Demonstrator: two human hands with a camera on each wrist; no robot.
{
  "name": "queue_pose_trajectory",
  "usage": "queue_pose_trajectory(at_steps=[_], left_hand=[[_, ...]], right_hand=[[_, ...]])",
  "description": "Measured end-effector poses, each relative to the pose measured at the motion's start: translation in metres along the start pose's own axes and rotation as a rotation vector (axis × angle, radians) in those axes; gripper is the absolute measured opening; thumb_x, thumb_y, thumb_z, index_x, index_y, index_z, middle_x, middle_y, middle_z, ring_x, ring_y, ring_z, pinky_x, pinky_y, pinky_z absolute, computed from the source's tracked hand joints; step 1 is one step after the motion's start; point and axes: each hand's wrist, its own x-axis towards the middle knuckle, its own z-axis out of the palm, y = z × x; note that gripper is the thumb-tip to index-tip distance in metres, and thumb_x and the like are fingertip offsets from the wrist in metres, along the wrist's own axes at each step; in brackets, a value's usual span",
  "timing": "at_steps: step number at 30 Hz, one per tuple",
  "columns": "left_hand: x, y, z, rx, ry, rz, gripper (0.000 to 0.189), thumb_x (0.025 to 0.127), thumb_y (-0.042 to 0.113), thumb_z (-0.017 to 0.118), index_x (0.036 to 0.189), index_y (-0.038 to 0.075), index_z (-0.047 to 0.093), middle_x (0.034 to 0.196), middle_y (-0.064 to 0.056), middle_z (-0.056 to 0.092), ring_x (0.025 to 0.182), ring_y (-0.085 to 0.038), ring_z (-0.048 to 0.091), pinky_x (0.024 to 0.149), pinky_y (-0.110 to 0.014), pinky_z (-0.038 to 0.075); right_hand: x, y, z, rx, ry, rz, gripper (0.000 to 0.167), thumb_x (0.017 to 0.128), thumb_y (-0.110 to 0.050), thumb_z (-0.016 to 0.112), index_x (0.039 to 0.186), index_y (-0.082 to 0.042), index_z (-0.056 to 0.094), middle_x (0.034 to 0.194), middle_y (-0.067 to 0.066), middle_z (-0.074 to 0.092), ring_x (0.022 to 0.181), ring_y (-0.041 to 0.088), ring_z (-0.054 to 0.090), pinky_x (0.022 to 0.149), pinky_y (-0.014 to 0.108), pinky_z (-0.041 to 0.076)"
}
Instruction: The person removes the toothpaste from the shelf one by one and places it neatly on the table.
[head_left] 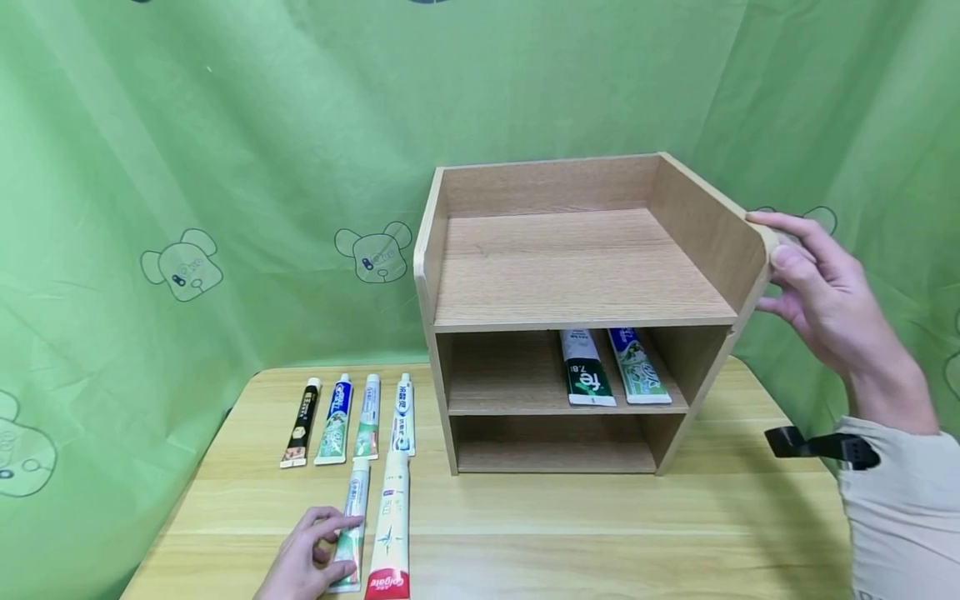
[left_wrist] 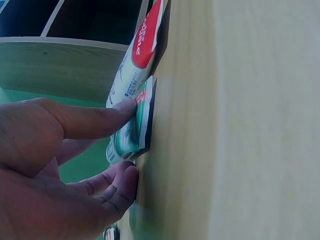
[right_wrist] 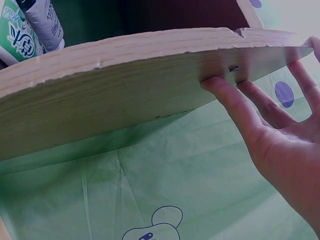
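- Left hand (head_left: 306, 557) has its thumb and fingers at the green-white tube (head_left: 351, 543), touching it; if they pinch it firmly, I cannot tell.
- This tube lies on the table (head_left: 562, 533), just left of the Colgate (head_left: 389, 525); four tubes (head_left: 334, 421) lie behind.
- Right hand (head_left: 832, 292), fingers spread apart, rests on the right side of the shelf (head_left: 577, 267).
- Two tubes (head_left: 588, 367) lie under its top board.

At the bottom of the frame I am facing a wooden table (head_left: 600, 533) carrying four toothpaste tubes (head_left: 368, 417) in a row at lower left, a green-and-white tube (head_left: 357, 492) and a Colgate tube (head_left: 390, 521) below them, and, right of centre, a shelf unit (head_left: 562, 258) holding two more tubes (head_left: 588, 371).
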Motion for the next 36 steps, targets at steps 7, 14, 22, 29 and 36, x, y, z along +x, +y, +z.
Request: queue_pose_trajectory(at_steps=[7,14,22,29,36], left_hand=[[0.0,0.001,0.0,0.004,0.005,0.009,0.058,0.072,0.006,0.09,0.126,0.01,0.072,0.13,-0.013,0.052,0.094,-0.018,0.056,0.069,-0.023,0.055],[-0.001,0.011,0.0,0.033,0.057,-0.025,0.057,0.074,0.011,0.089,0.128,0.015,0.071,0.133,-0.013,0.052,0.09,-0.018,0.057,0.07,-0.023,0.054],[-0.005,0.031,0.006,0.098,0.18,0.02,0.05,0.081,0.012,0.086,0.126,0.026,0.071,0.127,0.005,0.061,0.115,-0.019,0.06,0.089,-0.033,0.054],[-0.004,0.051,0.009,0.015,0.216,0.105,0.048,0.083,0.005,0.083,0.124,0.028,0.072,0.126,0.005,0.065,0.116,-0.02,0.061,0.09,-0.033,0.058],[0.0,0.063,0.013,-0.028,0.205,0.198,0.046,0.084,0.002,0.082,0.124,0.022,0.072,0.125,0.006,0.065,0.11,-0.022,0.063,0.088,-0.034,0.059]], right_hand=[[0.001,-0.001,0.0,-0.011,-0.002,0.0,0.047,0.107,0.009,0.029,0.154,0.009,0.03,0.137,0.021,0.05,0.107,0.025,0.064,0.084,0.035,0.062],[0.0,0.0,-0.001,-0.011,-0.004,0.007,0.047,0.107,0.009,0.029,0.154,0.008,0.03,0.138,0.021,0.05,0.109,0.025,0.063,0.086,0.036,0.062],[0.0,0.001,-0.001,-0.014,-0.007,0.009,0.047,0.107,0.009,0.029,0.154,0.009,0.03,0.136,0.02,0.052,0.107,0.025,0.064,0.085,0.036,0.062],[-0.001,0.0,-0.001,-0.007,-0.005,0.003,0.047,0.107,0.009,0.029,0.154,0.009,0.029,0.136,0.021,0.052,0.108,0.025,0.064,0.085,0.036,0.062],[-0.001,-0.001,0.001,-0.011,0.002,0.005,0.047,0.107,0.008,0.03,0.154,0.009,0.03,0.135,0.02,0.052,0.107,0.025,0.064,0.085,0.035,0.062]])
